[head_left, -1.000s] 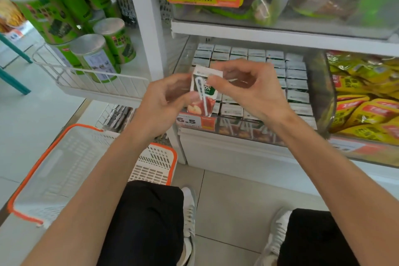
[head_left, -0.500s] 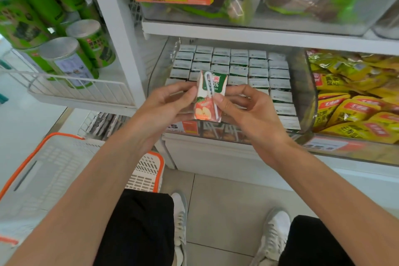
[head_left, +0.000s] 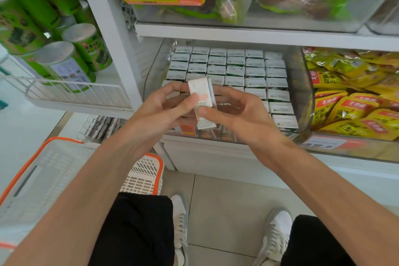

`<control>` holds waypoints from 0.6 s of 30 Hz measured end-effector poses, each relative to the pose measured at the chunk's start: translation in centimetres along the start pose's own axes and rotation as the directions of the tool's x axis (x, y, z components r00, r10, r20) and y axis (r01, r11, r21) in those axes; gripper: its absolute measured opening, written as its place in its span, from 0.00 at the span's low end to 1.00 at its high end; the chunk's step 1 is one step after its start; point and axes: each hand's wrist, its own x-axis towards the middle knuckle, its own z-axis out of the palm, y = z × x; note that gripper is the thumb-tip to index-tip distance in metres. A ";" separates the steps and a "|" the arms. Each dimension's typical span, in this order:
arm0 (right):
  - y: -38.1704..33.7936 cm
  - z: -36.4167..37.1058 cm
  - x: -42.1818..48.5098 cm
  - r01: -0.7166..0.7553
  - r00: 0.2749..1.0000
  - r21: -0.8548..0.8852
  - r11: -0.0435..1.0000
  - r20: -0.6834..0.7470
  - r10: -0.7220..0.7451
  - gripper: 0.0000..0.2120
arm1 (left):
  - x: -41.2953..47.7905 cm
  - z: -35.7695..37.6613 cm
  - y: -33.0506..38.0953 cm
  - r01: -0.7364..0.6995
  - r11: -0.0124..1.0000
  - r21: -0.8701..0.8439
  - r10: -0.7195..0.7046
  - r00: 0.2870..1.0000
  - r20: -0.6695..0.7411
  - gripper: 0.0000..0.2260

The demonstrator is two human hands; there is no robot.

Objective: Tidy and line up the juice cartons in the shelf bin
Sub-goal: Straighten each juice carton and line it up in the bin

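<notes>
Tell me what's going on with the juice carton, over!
Left grip and right grip both pinching one juice carton. Carton held in front of shelf bin, not yet placed. Hands hide the bin's front rows.

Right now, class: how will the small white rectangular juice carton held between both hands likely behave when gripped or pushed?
The small white rectangular juice carton is probably stiff: its edges look straight between the left hand and right hand. Flat faces suggest sliding, not rolling. Being narrow, it may tip unless wedged against the white-topped cartons in the clear plastic bin.
</notes>
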 end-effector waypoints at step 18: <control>0.1 0.3 0.1 -0.041 0.992 0.150 0.988 0.126 0.022 0.15 | -0.3 -0.4 0.0 -0.047 0.997 0.067 0.053 0.995 -0.082 0.19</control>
